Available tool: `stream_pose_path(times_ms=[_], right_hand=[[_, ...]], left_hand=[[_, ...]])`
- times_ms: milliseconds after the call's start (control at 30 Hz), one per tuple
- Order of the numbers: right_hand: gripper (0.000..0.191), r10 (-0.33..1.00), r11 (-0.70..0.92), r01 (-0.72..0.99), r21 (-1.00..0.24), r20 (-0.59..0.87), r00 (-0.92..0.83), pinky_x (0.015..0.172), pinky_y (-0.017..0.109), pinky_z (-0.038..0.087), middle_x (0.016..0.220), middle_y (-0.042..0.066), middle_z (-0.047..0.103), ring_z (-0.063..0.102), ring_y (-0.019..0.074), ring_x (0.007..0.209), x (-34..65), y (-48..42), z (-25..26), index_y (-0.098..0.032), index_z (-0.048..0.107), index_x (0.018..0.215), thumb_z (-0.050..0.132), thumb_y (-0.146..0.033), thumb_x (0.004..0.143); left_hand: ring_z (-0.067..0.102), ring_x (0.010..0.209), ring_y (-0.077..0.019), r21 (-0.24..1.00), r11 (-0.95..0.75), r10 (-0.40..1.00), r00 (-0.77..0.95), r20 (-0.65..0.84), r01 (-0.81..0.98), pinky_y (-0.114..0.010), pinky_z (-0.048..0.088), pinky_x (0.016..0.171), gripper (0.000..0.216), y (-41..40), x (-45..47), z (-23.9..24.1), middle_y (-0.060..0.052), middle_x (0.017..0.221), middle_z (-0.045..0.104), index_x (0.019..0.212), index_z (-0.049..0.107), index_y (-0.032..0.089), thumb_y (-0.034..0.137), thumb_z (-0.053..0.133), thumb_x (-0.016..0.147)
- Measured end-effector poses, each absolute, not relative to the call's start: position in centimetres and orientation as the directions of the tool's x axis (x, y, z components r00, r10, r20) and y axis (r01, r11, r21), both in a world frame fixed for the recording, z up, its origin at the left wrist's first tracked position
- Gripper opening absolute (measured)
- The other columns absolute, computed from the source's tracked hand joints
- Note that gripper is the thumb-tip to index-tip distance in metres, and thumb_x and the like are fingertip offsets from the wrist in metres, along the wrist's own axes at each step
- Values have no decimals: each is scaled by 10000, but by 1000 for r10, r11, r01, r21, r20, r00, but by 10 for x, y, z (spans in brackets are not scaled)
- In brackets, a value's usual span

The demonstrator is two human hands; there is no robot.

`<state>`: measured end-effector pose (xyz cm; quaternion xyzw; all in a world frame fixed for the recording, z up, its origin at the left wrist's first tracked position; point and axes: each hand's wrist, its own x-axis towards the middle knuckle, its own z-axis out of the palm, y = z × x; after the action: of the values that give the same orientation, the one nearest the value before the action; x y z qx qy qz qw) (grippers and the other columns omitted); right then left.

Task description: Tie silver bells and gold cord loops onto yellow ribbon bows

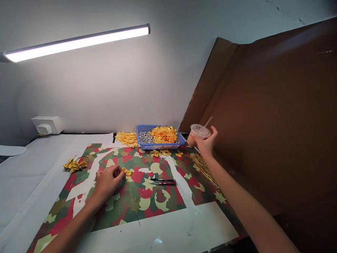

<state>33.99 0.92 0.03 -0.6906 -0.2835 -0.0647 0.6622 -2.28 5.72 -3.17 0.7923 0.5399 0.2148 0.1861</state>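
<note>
My left hand [110, 178] is closed in a pinch on a small yellow ribbon bow [127, 173] over the patterned paper. A thin wire or tie runs from the bow toward the front edge. At the back right, my right hand [207, 141] is wrapped round a clear plastic cup [200, 130] with a lid, a straw and a light brown drink. Thread snips [163, 181] lie between my hands. Beneath my right forearm is a bundle of gold wire ties [204, 170]. Several loose bows [165, 152] lie near the basket.
A blue basket [161, 147] against the wall holds yellow bows and silver bells. More bows [126, 138] are heaped beside it. Finished-looking bows with ties [75, 164] lie at left. A large cardboard sheet [276, 116] leans on the right. A white socket box [47, 125] is on the wall.
</note>
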Motion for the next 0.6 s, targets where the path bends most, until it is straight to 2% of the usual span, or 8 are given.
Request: stream_pose_path(times_ms=[67,167,233,300,433,500,600], right_hand=[[938,334,94,510,-855,510,793,989,379,422,1289,143,476,531,266,1143,329,-3,15,-159,310,1291,756,-319,482],[901,466,300,514,-804,594,656,937,415,481,1230,120,518,571,273,1094,300,-32,31,-188,338,1274,778,-367,509],[858,606,331,446,-832,549,576,857,416,534,1168,89,576,613,263,1036,272,-56,35,-237,338,1286,778,-369,562],[757,673,322,448,-834,534,511,817,401,559,1203,76,577,621,258,1037,240,-80,32,-275,414,1244,787,-358,590],[629,750,361,528,-769,576,326,780,408,582,1129,59,634,654,262,980,185,-119,15,-301,502,1169,799,-354,617],[593,713,480,521,-706,660,238,794,410,581,1098,64,647,661,266,956,166,-132,7,-295,524,1162,787,-365,636],[475,668,622,450,-640,734,121,812,363,575,1156,49,637,654,235,999,146,-146,-1,-328,504,1217,683,-328,777]], left_hand=[[579,668,-213,525,-345,937,321,139,778,-370,328,757,257,57,-22,-31,0,629,625,606,522,196,390,445,755],[585,675,-211,523,-350,935,325,142,777,-368,330,767,266,57,-22,-31,5,630,630,603,515,197,398,443,761],[586,673,-208,522,-353,933,330,141,777,-369,328,771,276,57,-22,-31,6,632,633,602,508,196,403,437,769],[583,660,-206,519,-355,933,333,139,778,-372,326,769,283,57,-22,-31,7,625,632,600,506,195,405,433,775],[584,666,-206,509,-359,931,335,142,782,-364,327,757,273,57,-21,-31,8,620,628,600,512,196,397,446,772],[584,671,-203,504,-361,931,335,145,784,-360,328,759,264,56,-20,-32,10,623,625,606,519,197,392,453,771],[582,673,-199,501,-358,932,333,142,788,-357,326,768,252,56,-19,-33,12,628,620,614,524,196,381,456,771]])
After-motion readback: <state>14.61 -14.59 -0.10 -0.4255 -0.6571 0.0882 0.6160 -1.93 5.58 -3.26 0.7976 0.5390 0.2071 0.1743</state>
